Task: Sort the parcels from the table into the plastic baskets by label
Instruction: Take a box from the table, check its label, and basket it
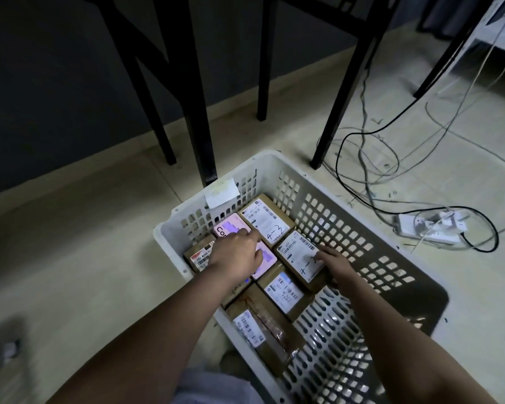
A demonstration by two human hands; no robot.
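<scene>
The head camera looks down into a white plastic basket (359, 228) standing on the tiled floor beside black table legs (199, 112), with loose cables (391, 176) and a power strip (432, 228) off to its right. Several parcels lie flat and packed close together in the basket's far-left half: a cardboard box marked "4-3" (270, 221), a second hand-numbered box (299, 253) just beside it, a pink carton (231, 228), a small brown box (200, 253) against the left wall, and two more labelled boxes (283, 290) nearer the person. The left hand (236, 253) rests on the pink carton with its forefinger stretched forward and grips nothing. The right hand (334, 263) takes the second numbered box by its near edge, fingers curled around it. These parcels look small, stiff and probably light; taped cardboard should give a fair hold, the glossy pink carton less so. Since they sit tight, pinching a box across two opposite side edges, or tilting up a free corner first, seems the safest way in.
</scene>
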